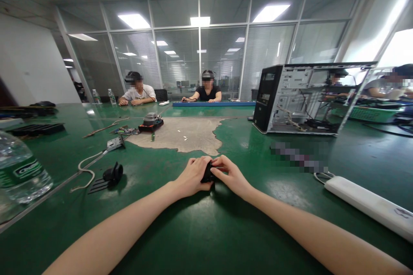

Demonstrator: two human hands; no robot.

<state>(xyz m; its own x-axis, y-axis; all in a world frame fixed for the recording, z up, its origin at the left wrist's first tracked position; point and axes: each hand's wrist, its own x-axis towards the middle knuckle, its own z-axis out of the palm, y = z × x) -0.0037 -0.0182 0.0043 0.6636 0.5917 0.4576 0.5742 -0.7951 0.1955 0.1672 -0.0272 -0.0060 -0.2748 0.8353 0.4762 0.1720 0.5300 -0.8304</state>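
Just above the green table, near the middle of the view, my left hand (195, 175) is wrapped round a small black part (207, 173). The part is mostly covered by my fingers, so its kind does not show. My right hand (231, 175) meets it from the other side, thumb and fingers pinched on its right edge. To the left of my hands lies a black plastic piece (112, 175) with a round end and flat prongs. Beyond it a small metal bracket (115, 143) rests beside a pale cord (86, 166).
An open computer case (267, 99) stands at the right, behind a white power strip (368, 204). A cooler-like part (151, 121) sits beyond my hands near a bare patch (190, 133). A water bottle (22, 172) stands at the left. Several people sit around the table.
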